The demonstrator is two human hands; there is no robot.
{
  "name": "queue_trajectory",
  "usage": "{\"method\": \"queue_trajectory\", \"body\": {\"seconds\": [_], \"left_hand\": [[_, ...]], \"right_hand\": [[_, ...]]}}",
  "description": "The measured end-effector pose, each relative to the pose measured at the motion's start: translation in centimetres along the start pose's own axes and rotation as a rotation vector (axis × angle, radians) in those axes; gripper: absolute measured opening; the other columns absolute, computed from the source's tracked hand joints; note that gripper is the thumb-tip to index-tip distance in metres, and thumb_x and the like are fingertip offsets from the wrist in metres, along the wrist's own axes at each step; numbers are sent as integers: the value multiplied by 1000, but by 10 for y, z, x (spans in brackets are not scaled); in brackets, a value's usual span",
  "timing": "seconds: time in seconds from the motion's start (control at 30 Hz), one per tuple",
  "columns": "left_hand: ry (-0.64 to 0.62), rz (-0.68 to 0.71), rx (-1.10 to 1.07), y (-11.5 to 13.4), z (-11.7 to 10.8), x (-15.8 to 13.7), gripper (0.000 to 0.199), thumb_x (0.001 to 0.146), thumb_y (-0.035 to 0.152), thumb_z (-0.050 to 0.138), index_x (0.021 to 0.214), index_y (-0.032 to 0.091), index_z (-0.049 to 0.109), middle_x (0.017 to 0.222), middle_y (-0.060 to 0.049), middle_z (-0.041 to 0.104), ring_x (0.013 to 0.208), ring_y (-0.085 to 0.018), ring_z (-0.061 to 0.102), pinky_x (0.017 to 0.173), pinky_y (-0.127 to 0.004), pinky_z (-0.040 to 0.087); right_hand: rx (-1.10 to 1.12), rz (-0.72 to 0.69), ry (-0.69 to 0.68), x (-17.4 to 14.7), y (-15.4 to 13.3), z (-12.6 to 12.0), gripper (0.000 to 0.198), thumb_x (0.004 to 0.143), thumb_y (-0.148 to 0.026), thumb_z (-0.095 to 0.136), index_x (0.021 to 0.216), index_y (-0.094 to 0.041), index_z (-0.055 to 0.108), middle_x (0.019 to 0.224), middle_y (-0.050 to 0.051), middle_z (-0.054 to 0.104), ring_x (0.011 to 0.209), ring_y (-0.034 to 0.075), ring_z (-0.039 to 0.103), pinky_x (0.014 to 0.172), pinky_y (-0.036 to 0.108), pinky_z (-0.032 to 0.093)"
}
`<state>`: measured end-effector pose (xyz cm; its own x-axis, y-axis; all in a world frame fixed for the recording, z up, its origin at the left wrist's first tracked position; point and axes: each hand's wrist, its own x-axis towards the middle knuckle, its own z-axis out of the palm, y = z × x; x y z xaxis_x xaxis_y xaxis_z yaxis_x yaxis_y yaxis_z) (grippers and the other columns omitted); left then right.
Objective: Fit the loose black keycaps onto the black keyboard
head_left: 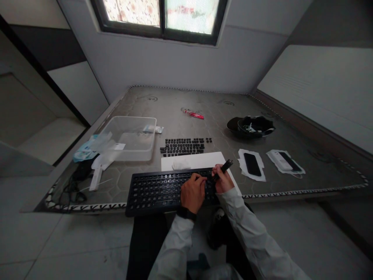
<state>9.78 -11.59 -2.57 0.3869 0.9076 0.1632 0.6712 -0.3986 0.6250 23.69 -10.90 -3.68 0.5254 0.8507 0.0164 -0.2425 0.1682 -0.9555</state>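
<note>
A black keyboard (pixel 157 190), many of its keycaps off, spans the front edge of the mattress. My right hand (pixel 223 181) is wrapped round a black-handled tool (pixel 226 165) held at a slant over the keyboard's right part; the tool's lower end is hidden. Beside it, my left hand (pixel 192 192) rests over the keys with its fingers curled and pressed together. Whatever those fingers hold, if anything, is too small to make out. Behind the keyboard lie a white sheet (pixel 204 158) with a crumpled white tissue (pixel 181 165) on it, and loose black keycaps (pixel 184 147) in rows.
On the left stand a clear plastic box (pixel 132 155), a white power strip (pixel 96 178) and black cables (pixel 77 182). A black cap (pixel 250 126), a phone (pixel 252 164) on white paper and a white device (pixel 282 161) lie right. A red packet (pixel 194 114) lies farther back.
</note>
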Motion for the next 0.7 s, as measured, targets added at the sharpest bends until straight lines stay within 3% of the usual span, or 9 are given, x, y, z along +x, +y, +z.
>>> {"method": "queue_trajectory", "body": {"seconds": [0.2,0.47,0.7], "left_hand": [[-19,-17,5,2,-2,1,24,98,27,46,108,32,67,110,3,63,87,-11,64,74,-24,46],[-46,-32,31,3,-4,1,25,98,29,44,110,32,66,110,2,63,86,-12,64,73,-24,46],[-72,8,65,-2,0,2,31,98,22,43,118,35,63,112,2,62,86,-12,63,75,-23,47]], "right_hand": [[-68,-45,-24,-1,-2,1,43,70,-63,71,73,-24,54,63,-5,49,59,13,46,60,27,40],[106,104,-98,1,-2,7,49,66,-66,73,72,-24,49,57,-6,51,55,14,56,55,27,46],[198,75,-105,9,1,8,47,70,-63,72,75,-25,45,46,-12,38,38,9,39,39,21,36]]}}
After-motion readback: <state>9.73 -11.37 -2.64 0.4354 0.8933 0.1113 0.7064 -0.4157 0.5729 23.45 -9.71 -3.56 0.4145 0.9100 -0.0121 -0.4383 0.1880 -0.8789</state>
